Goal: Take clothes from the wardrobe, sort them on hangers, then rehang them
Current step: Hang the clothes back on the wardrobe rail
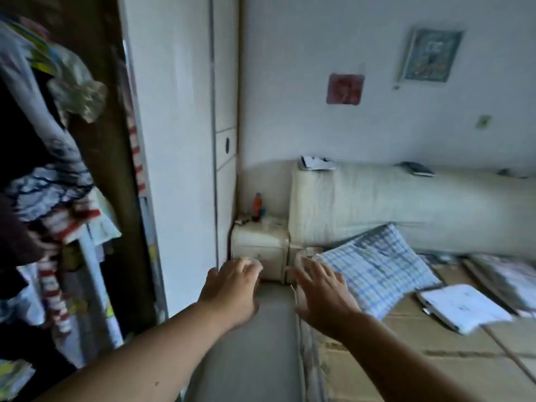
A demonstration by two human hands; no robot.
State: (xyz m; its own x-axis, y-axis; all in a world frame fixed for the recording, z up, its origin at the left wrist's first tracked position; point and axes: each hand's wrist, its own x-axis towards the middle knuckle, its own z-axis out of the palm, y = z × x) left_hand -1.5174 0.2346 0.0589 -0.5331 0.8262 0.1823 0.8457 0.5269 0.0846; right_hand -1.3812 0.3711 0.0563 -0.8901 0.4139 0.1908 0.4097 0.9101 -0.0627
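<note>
Left hand [232, 288] and right hand [322, 294] were stretched forward, close together but apart, fingers spread and loose, holding nothing; judged free for the next garment. The right hand hung over the left edge of the bed [420, 338]. The clothes [55, 181] hung crowded in the open wardrobe [113, 134] at the left, beside the left arm. Hangers could not be made out in the blur. A checked pillow [377, 265] lay at the bed's head end, by its left edge. In the far corner a nightstand [258, 245] had a bottle [257, 204] at its back edge.
</note>
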